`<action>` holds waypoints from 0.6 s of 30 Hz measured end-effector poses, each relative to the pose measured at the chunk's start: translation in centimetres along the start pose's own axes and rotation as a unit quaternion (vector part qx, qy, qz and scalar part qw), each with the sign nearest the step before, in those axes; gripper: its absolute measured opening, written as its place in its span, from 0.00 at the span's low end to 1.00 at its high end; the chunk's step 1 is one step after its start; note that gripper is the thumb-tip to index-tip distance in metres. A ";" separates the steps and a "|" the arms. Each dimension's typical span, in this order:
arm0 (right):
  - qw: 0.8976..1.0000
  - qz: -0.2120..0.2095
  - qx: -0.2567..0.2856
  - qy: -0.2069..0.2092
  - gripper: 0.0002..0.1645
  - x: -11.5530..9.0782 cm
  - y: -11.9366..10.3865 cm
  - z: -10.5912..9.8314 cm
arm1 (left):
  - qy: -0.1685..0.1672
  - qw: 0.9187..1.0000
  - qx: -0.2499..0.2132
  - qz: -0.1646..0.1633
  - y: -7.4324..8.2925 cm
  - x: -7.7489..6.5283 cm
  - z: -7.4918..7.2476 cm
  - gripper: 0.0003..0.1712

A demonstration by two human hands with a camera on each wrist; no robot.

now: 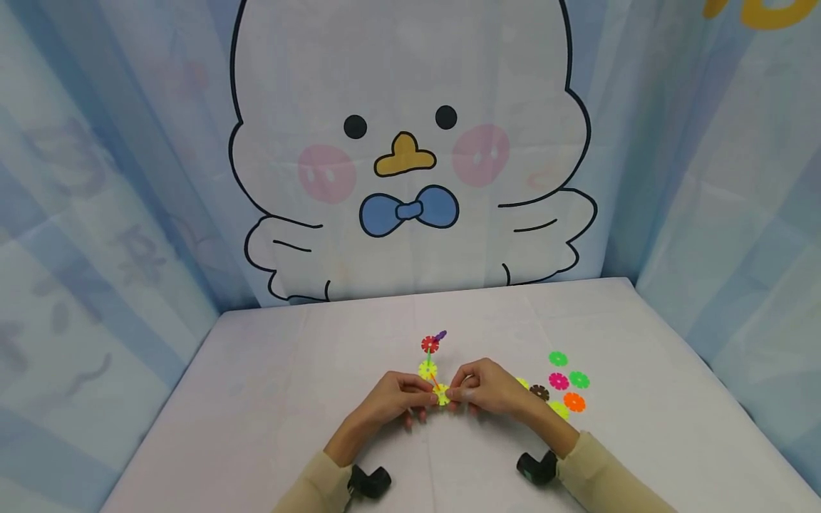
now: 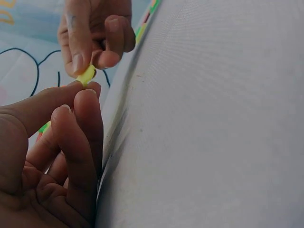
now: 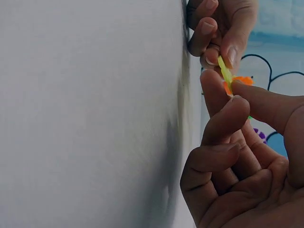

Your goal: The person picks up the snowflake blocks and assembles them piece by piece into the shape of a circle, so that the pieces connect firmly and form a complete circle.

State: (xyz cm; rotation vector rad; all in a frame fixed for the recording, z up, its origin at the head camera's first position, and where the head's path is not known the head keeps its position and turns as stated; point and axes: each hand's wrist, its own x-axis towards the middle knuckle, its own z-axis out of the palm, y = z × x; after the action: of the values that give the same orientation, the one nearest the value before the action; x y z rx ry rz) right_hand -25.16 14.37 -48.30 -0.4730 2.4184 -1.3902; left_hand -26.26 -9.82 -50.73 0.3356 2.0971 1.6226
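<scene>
A chain of interlocking plastic snowflake discs stands out from my hands over the middle of the table. It runs from a purple disc (image 1: 440,335) through a red disc (image 1: 430,345), a green one seen edge-on, a yellow disc (image 1: 427,369) and an orange disc (image 3: 243,80) to the nearest yellow disc (image 1: 441,394). My left hand (image 1: 399,397) pinches that nearest disc's left side between thumb and fingertips. On its right side, my right hand (image 1: 487,386) pinches it too. In the right wrist view, the orange disc crosses the yellow one; fingertips partly cover both.
Loose discs lie right of my right forearm: green (image 1: 558,358), pink (image 1: 559,381), orange (image 1: 574,402), brown (image 1: 539,392) and several others, some partly hidden by the arm. A white cloth covers the table (image 1: 276,399). Printed curtains (image 1: 410,263) stand behind and at both sides.
</scene>
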 end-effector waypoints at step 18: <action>0.980 0.041 -0.173 0.092 0.10 -1.8 3.4 -9.2 | 0.010 1.000 -0.018 -0.004 0.0 -0.1 -0.1 0.13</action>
State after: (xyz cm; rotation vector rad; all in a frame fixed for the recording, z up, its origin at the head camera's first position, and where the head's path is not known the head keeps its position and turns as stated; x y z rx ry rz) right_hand -27.86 23.78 -46.64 -0.3306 2.8110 -1.0214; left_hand -26.18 -9.96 -50.69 0.2988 2.0785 1.6634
